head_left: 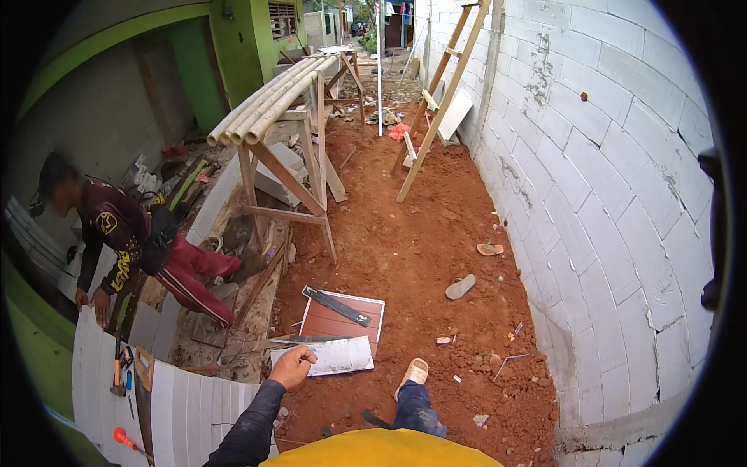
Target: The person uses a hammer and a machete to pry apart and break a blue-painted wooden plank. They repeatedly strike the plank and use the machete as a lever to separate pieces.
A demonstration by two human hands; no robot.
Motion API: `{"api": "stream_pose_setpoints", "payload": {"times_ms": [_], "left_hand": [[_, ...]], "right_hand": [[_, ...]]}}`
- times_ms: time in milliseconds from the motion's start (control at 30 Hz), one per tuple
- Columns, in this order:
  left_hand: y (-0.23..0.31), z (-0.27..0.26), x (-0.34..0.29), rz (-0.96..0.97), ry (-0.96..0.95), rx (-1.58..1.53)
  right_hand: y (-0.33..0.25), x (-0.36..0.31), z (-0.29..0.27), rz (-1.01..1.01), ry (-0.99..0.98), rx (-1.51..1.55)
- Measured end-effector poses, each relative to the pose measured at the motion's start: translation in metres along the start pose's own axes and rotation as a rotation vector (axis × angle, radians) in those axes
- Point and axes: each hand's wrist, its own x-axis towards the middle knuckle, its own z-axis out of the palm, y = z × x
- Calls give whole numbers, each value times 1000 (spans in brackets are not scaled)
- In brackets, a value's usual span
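My left hand [291,367] reaches out from a dark sleeve, low in the middle of the view. Its fingers are curled closed, and whatever may be inside them is hidden. Just beyond it, a white board [340,357] lies on the ground; whether the hand touches it I cannot tell. Under and behind that board is a reddish-brown panel [327,309] with a dark strip [336,306] lying across it. My right hand is outside the picture. My foot in a tan sandal [414,373] stands on the red soil.
At left a co-worker [128,226] bends over grey blocks [198,412] bearing a hammer [118,373], a handsaw [144,366] and an orange-handled tool [123,437]. Bamboo poles [272,101] rest on wooden trestles [292,187]. A ladder [445,101] leans near the white block wall [599,194]. Loose sandals [461,287] lie on soil.
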Motion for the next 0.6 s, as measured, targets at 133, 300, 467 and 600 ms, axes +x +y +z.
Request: {"api": "stream_pose_setpoints", "payload": {"times_ms": [133, 300, 467, 600], "left_hand": [[4, 39, 106, -125, 458, -68], [71, 48, 219, -182, 267, -88], [93, 25, 411, -127, 380, -53], [103, -2, 610, -160, 423, -100]], "right_hand": [[-238, 72, -29, -606, 95, -906], [-720, 2, -41, -786, -55, 81], [-1103, -122, -21, -1373, 71, 23], [-1248, -129, 6, -1499, -229, 202]]}}
